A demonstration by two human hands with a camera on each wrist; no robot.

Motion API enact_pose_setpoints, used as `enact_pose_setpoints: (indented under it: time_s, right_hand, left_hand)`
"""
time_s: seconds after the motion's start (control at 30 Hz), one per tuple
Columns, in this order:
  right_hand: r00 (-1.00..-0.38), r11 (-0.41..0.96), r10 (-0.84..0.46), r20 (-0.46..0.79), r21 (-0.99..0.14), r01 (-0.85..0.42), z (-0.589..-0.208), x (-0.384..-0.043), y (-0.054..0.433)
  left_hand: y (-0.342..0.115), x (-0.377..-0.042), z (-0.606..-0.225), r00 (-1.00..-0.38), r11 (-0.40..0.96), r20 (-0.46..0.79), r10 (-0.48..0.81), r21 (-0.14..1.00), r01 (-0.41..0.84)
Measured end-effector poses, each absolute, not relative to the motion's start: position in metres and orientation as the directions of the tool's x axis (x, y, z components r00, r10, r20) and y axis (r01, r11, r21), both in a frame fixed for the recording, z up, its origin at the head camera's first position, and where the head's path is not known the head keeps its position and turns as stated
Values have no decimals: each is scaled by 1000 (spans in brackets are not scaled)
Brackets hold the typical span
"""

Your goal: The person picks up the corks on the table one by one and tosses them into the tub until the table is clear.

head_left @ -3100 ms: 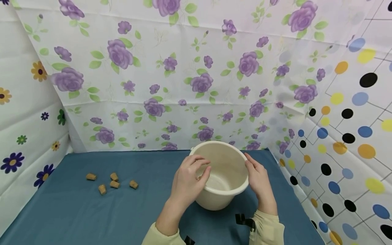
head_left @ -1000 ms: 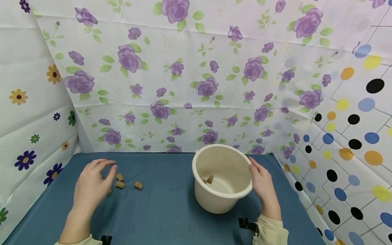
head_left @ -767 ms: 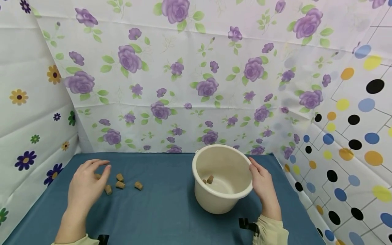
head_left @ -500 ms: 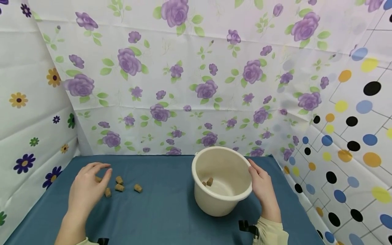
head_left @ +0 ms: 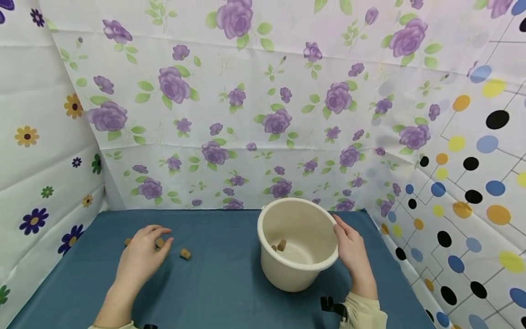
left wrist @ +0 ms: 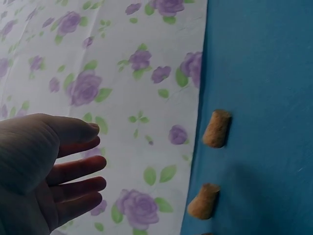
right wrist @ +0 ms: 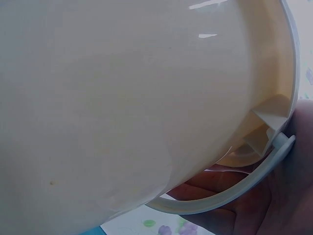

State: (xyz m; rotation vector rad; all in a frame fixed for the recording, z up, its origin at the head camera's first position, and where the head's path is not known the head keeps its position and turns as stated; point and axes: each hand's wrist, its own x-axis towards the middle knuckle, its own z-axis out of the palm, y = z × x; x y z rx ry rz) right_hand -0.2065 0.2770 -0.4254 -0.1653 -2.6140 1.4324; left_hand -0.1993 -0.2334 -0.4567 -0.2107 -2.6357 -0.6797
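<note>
The left hand (head_left: 141,253) is hovering over the blue-covered counter (head_left: 222,288), its fingers (left wrist: 78,169) spreading loosely and holding nothing, the thumb standing apart from the index finger. Loose corks are lying around it: one cork (head_left: 186,254) is resting just to its right, a second cork (head_left: 160,242) is showing through the gap between thumb and index finger, and a third cork (head_left: 128,241) is partly hiding behind its left edge. The right hand (head_left: 353,253) is gripping the cream bucket (head_left: 287,279) at the right side of its rim, the fingers curling round behind the curved handle (right wrist: 220,201). Inside the bucket, a brown cork (head_left: 281,245) is leaning beside another cork (head_left: 274,247), which is mostly hiding behind the near rim. Behind the counter, a purple-flowered sheet (head_left: 246,109) is hanging.
</note>
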Motion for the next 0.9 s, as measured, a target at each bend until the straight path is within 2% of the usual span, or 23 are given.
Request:
enact_pose_setpoints:
  time_s: [0.5,0.9]
  right_hand:
    - [-982,542,166,94,-840,11,-427,-207,277]
    - [-980,540,177,93,-841,18,-428,-207,276]
  left_hand:
    - [-212,-220,-488,-965,888,233,121,409,210]
    - [-205,-230,-496,-973,892,188,137,405,204]
